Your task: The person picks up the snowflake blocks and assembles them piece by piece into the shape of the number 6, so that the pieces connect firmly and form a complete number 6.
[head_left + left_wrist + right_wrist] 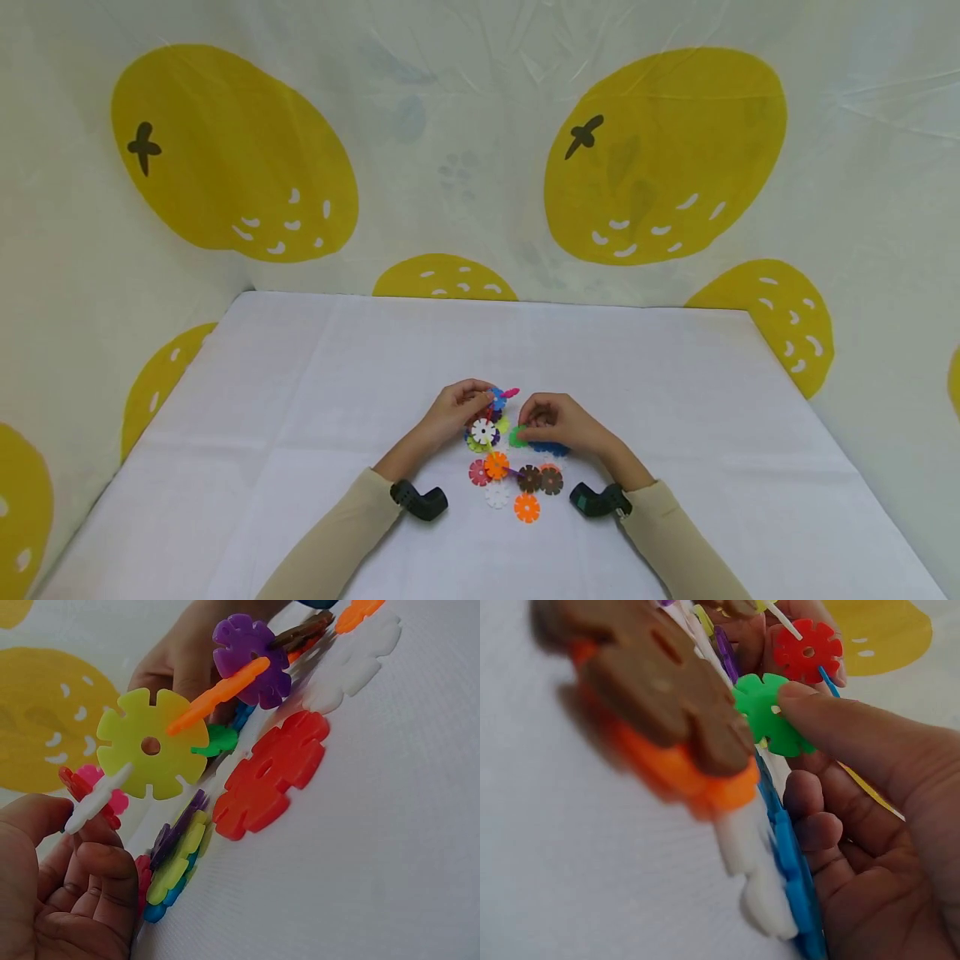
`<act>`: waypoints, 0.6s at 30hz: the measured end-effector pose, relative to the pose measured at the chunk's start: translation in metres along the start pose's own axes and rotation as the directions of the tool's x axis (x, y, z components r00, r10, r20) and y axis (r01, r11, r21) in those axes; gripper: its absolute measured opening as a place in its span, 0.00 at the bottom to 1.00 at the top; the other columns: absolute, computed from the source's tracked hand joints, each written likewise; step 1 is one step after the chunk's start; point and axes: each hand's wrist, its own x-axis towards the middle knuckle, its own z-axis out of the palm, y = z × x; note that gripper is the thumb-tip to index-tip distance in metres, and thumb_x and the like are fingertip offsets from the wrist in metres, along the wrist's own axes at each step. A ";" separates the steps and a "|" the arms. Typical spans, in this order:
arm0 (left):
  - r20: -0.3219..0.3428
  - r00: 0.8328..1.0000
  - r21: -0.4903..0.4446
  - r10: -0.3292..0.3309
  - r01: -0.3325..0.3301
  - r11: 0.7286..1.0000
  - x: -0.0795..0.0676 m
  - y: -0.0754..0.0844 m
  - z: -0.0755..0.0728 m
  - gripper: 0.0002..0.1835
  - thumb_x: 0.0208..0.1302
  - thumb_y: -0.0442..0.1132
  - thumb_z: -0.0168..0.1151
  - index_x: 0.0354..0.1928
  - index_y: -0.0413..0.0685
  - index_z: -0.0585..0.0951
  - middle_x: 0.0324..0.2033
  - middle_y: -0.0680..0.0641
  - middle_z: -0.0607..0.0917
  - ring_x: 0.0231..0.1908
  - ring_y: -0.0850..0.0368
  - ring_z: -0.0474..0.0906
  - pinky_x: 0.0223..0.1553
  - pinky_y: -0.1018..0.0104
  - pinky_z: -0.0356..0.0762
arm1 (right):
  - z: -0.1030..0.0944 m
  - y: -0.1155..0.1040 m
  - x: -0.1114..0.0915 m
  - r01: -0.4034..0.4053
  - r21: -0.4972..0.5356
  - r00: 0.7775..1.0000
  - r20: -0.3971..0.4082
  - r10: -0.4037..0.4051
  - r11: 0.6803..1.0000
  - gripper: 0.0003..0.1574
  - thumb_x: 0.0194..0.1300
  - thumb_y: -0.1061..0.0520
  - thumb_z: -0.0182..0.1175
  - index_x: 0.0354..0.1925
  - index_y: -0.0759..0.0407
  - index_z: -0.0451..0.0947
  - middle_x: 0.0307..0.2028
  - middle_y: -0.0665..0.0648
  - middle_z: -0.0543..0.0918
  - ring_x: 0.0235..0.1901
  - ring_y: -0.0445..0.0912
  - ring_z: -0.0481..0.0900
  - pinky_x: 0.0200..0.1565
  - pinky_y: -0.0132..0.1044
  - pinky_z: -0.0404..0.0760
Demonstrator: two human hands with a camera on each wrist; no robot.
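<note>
My left hand pinches the far end of a chain of notched plastic flower discs, near a blue disc and a pink disc. From there the joined discs run through red, a white disc, a yellow disc, an orange disc and a purple disc to a brown disc. Between thumb and fingers, my right hand pinches a green disc, close to the right of the chain. In the right wrist view, a red disc shows just beyond the green one.
Loose discs lie on the white tabletop around the chain: a red disc, a white disc, an orange disc and, under my right hand, a blue disc. A patterned curtain hangs behind the table.
</note>
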 end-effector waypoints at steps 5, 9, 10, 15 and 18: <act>0.002 1.000 0.008 -0.011 0.011 1.000 0.000 0.000 -0.001 0.16 0.70 0.41 0.58 0.52 0.35 0.79 0.31 0.52 0.83 0.31 0.60 0.75 0.32 0.72 0.74 | -0.001 0.001 0.000 -0.001 0.010 0.998 -0.064 0.002 1.000 0.10 0.62 0.61 0.67 0.41 0.64 0.79 0.36 0.57 0.82 0.33 0.43 0.77 0.39 0.29 0.79; 0.005 1.000 0.024 -0.027 0.027 0.999 0.000 0.002 0.000 0.16 0.71 0.42 0.58 0.51 0.36 0.80 0.32 0.51 0.83 0.31 0.60 0.75 0.33 0.71 0.74 | -0.002 -0.002 0.000 -0.032 0.033 0.994 -0.100 0.035 0.999 0.11 0.63 0.61 0.66 0.42 0.66 0.78 0.37 0.60 0.82 0.33 0.45 0.78 0.38 0.29 0.79; 0.006 1.000 0.031 -0.023 0.023 0.999 -0.001 0.002 0.000 0.16 0.71 0.42 0.58 0.51 0.36 0.80 0.32 0.51 0.83 0.31 0.60 0.75 0.33 0.71 0.75 | -0.002 -0.002 0.000 -0.044 0.040 0.993 -0.107 0.048 0.998 0.11 0.63 0.61 0.66 0.42 0.66 0.78 0.37 0.60 0.82 0.33 0.45 0.78 0.37 0.30 0.79; 0.007 1.000 0.040 -0.023 0.023 0.999 -0.002 0.004 0.000 0.16 0.71 0.42 0.57 0.50 0.36 0.79 0.32 0.50 0.84 0.30 0.60 0.75 0.33 0.71 0.75 | -0.002 0.000 -0.001 -0.097 0.073 0.980 -0.164 0.108 0.993 0.12 0.64 0.58 0.65 0.44 0.64 0.79 0.35 0.59 0.83 0.29 0.44 0.78 0.32 0.31 0.79; 0.008 1.000 0.044 -0.022 0.021 0.999 -0.001 0.003 0.000 0.15 0.71 0.42 0.57 0.50 0.36 0.80 0.32 0.50 0.83 0.29 0.59 0.74 0.31 0.71 0.74 | -0.003 0.002 0.000 -0.104 0.121 0.968 -0.216 0.128 0.987 0.13 0.64 0.58 0.65 0.44 0.65 0.78 0.36 0.60 0.84 0.29 0.44 0.80 0.34 0.32 0.81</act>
